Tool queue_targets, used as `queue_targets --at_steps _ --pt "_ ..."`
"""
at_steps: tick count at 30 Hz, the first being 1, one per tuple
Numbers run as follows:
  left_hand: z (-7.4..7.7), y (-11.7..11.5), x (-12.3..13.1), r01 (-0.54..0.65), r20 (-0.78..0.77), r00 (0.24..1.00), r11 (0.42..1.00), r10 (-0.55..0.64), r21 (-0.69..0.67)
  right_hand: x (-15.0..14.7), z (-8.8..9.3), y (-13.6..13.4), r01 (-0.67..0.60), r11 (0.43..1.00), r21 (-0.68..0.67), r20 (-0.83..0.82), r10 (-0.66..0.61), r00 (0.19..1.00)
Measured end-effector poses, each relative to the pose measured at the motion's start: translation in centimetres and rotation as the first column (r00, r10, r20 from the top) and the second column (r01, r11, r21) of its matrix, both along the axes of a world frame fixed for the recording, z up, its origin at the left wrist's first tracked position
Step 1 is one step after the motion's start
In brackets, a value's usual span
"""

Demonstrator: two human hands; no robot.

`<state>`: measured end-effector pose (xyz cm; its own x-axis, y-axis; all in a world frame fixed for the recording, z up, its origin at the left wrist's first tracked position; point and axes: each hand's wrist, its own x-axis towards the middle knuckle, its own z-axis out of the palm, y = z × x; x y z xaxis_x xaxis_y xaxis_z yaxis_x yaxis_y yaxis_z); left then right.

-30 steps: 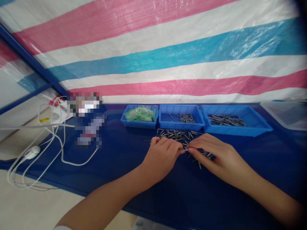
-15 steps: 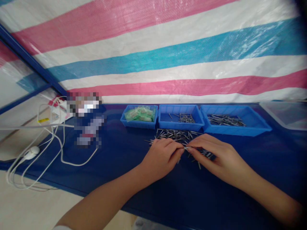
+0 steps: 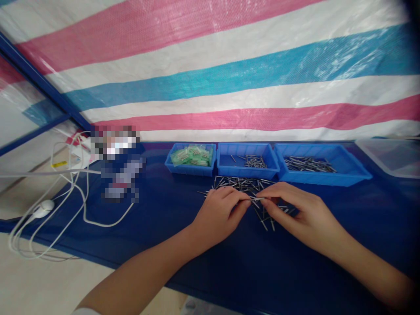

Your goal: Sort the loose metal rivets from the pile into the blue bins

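Between the fingertips of my left hand (image 3: 220,210) and my right hand (image 3: 300,214) is a thin, silvery metal pin (image 3: 257,199). Both hands pinch it, one at each end, and it lies nearly level. Beneath and behind my fingers spreads a loose pile of similar metal pins (image 3: 238,183) on the blue table (image 3: 262,267). My hands partly hide this pile. The pins are too small in view to tell their exact kind.
Along the back stand three blue bins: one with green-tinted packets (image 3: 193,155), a middle bin (image 3: 226,169) and a right bin (image 3: 348,177), both holding metal pins. A clear plastic container (image 3: 390,159) is at far right. White cables (image 3: 85,205) tangle at left.
My right hand has shifted slightly right, and more of the pin shows between my fingertips. Some loose pins below my hands lie differently.
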<state>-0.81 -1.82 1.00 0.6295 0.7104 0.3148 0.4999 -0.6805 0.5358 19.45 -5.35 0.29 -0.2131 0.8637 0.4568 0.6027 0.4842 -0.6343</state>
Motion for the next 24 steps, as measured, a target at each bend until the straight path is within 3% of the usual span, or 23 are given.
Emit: queue_targets --at_steps 9,13,17,20,24 --pt "0.3 -0.1 0.2 -0.013 0.191 0.981 0.992 0.037 -0.123 -0.5 -0.2 -0.1 0.032 0.980 -0.195 -0.131 -0.059 0.990" --pt "0.5 -0.2 0.3 -0.076 0.278 0.950 0.970 0.141 -0.232 -0.7 -0.3 -0.2 0.039 0.969 -0.244 -0.143 -0.076 0.987" --pt "0.6 -0.2 0.4 -0.098 0.336 0.920 0.949 0.201 -0.301 -1.0 -0.2 -0.2 -0.035 0.951 -0.307 -0.130 -0.006 0.991" --pt "0.6 -0.2 0.4 -0.086 0.350 0.915 0.946 0.199 -0.311 -1.2 -0.1 -0.2 -0.090 0.939 -0.332 -0.162 0.038 0.986" --pt "0.8 -0.2 0.4 -0.057 0.373 0.913 0.958 0.163 -0.279 -1.2 -0.4 -0.1 -0.049 0.941 -0.336 -0.201 -0.021 0.979"
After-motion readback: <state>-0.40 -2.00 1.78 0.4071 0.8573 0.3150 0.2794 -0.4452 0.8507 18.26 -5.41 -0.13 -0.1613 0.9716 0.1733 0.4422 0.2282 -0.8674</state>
